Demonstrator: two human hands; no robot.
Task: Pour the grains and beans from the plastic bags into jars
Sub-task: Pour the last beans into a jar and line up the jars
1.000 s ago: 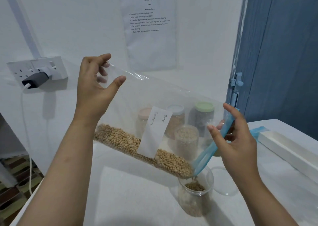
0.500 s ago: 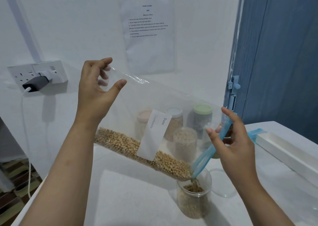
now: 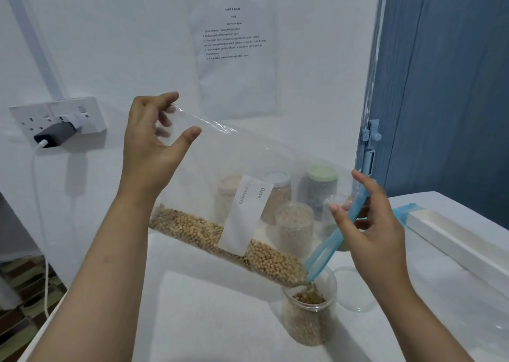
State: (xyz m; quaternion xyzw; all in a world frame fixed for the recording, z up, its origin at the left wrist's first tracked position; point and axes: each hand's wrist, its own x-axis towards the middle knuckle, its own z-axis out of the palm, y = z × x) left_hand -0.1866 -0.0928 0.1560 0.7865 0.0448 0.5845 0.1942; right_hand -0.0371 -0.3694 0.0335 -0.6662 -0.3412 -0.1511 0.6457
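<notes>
— How is the bag (image 3: 248,174) held?

— It is pinched at its upper left corner by the left hand (image 3: 154,144), thumb and fingers closed on the clear plastic. The blue zip edge (image 3: 334,233), at the lower right, is gripped between the thumb and fingers of the right hand (image 3: 369,224). The bag is tilted down toward the right.

— And the beans (image 3: 220,235)?

— They are gathered along the bag's lower edge, in a band sloping toward the open corner. A white label (image 3: 245,214) (printed "Date" and "Contents") is seen across that band.

— Where is the jar (image 3: 308,315)?

— It stands on the bench (image 3: 209,320), lower centre of the frame, directly under the bag's mouth. Beans are seen inside it, and a few at the mouth, falling in. A clear lid (image 3: 355,290) lies just to its right.

— Anything behind?

— Other jars (image 3: 294,221) are seen through the plastic, some lidded. A white tray (image 3: 454,237) lies at the right edge, and a socket (image 3: 57,119) with a plug is on the wall, upper left.
</notes>
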